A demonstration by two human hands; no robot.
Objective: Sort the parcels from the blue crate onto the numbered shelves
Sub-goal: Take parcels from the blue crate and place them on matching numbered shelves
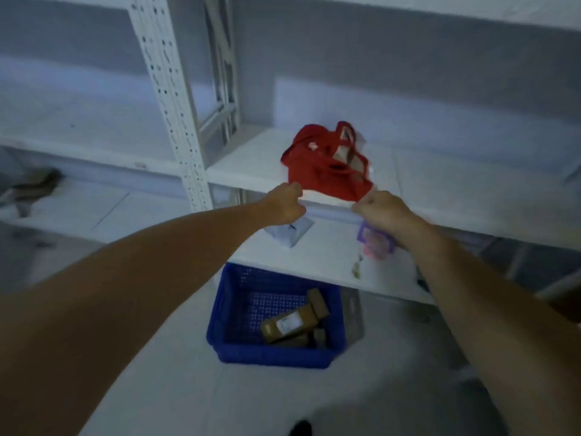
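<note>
A red fabric bag lies on the white middle shelf, its near edge hanging over the shelf's front. My left hand pinches the bag's near left corner and my right hand pinches its near right corner. Below, the blue crate stands on the floor with a few brown cardboard parcels in it. On the lower shelf lie a grey poly-mailer and a purple-and-pink packet, both partly hidden by my hands.
A white perforated upright divides the racking just left of the bag. A brown flat item lies on the left bay's lower shelf. Another shelf board runs overhead. Pale floor surrounds the crate; a dark shoe tip shows at the bottom.
</note>
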